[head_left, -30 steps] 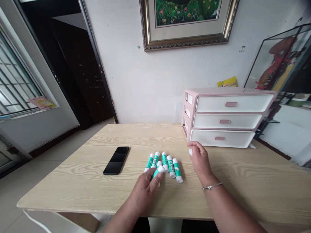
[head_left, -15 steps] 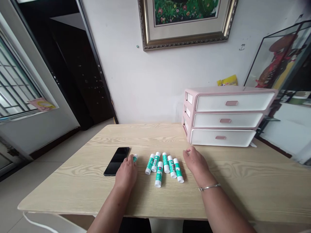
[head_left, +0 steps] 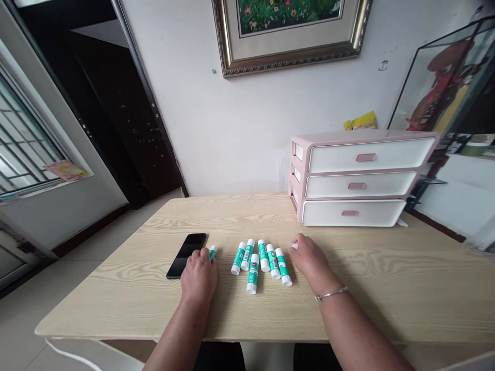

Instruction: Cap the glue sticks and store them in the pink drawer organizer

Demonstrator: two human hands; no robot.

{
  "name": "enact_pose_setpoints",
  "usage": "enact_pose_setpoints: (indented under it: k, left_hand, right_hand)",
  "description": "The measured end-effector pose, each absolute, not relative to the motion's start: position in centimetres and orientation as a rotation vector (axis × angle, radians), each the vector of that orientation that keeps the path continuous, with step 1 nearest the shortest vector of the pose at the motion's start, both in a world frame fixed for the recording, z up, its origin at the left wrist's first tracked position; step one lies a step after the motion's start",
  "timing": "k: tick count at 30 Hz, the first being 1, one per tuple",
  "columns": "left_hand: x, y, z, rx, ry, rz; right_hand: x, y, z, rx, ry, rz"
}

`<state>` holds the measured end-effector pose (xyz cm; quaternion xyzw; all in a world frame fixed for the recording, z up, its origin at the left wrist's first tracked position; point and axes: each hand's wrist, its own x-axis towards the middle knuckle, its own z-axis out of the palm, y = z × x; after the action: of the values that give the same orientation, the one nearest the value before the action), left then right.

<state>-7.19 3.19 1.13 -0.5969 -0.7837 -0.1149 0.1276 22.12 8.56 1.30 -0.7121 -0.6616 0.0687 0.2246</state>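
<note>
My left hand [head_left: 199, 273] is closed on a green and white glue stick [head_left: 213, 252], whose top end shows past the fingers, beside a black phone [head_left: 186, 255]. Near the table's middle several more glue sticks lie loosely grouped, including a front one [head_left: 252, 274] and a right-hand one [head_left: 283, 267]. To their right, my right hand [head_left: 309, 257] has its fingers curled in. A small white object [head_left: 295, 246] shows at its fingertips; most of it is hidden, so its kind is unclear. A silver bracelet [head_left: 331, 293] circles the right wrist.
A pink and white drawer unit [head_left: 358, 183] stands at the table's back right, with a yellow packet [head_left: 361, 121] behind its top. The wooden table [head_left: 216, 212] meets the wall, where a framed picture [head_left: 294, 59] hangs. A glass case [head_left: 441, 87] is at far right.
The camera view has shifted slightly. A white object now shows at my right fingertips, where none was visible before. My left hand stays at the glue stick beside the phone.
</note>
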Motion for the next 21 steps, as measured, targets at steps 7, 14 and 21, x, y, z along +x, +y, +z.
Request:
enact_pose_setpoints:
  k: [7, 14, 21]
  left_hand:
    - [-7.4, 3.1, 1.2, -1.672, -2.144, -0.332]
    - [-7.7, 3.1, 1.0, -1.594, -2.185, -0.394]
    - [-6.8, 3.6, 0.2, -1.898, -2.092, -0.696]
  right_hand:
    - [21.7, 8.5, 1.6, -1.995, -1.806, 0.268]
    - [21.7, 8.6, 1.5, -1.988, -1.818, 0.269]
    - [21.7, 8.5, 1.4, -1.986, -1.818, 0.267]
